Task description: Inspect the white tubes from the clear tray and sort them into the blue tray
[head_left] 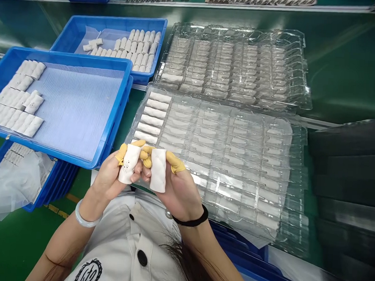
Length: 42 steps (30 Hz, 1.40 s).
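Note:
In my left hand [112,174] is a small white wavy-sided piece with dark markings [129,164], gripped between fingertips in yellow finger cots. My right hand [178,182] grips a similar plain white wavy-sided piece [158,170], also with yellow-covered fingertips. Both pieces are upright, side by side and slightly apart, in front of my body. Just beyond them lies a clear plastic blister tray [224,159]. White pieces [152,113] fill slots down its left column. What the pieces are made of, I cannot tell.
To the left, a blue bin [112,123] holds rows of white pieces [18,98]. Another blue bin [162,33] behind it holds more. A second clear tray stack [236,67] sits at the back. Below left, translucent sheets [13,185] lie over a lower bin.

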Tool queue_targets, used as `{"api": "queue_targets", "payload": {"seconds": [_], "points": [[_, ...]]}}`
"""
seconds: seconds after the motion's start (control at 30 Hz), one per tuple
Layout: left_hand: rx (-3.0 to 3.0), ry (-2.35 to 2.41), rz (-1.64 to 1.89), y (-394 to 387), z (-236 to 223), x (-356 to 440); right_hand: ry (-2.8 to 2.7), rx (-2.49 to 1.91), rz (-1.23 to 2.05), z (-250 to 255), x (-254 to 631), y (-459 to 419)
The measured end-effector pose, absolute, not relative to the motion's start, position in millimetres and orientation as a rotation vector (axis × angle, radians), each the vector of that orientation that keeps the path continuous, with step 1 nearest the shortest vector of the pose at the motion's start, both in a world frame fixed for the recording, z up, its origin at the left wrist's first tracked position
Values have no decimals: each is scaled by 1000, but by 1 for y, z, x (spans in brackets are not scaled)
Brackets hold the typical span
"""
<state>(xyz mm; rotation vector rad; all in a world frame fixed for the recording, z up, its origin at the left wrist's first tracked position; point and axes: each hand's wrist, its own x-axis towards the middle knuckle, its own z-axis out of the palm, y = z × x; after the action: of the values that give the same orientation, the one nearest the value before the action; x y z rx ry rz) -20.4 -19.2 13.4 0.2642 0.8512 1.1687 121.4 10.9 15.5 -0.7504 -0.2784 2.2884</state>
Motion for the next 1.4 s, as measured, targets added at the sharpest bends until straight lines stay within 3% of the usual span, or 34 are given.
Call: {"api": "queue_targets", "payload": {"seconds": [0.5, 1.4], "points": [[202, 988, 1208, -18, 6, -16, -452, -677, 2262, 0, 122, 7], [164, 907, 1213, -17, 5, -22, -95, -841, 2386, 9, 121, 9]]}}
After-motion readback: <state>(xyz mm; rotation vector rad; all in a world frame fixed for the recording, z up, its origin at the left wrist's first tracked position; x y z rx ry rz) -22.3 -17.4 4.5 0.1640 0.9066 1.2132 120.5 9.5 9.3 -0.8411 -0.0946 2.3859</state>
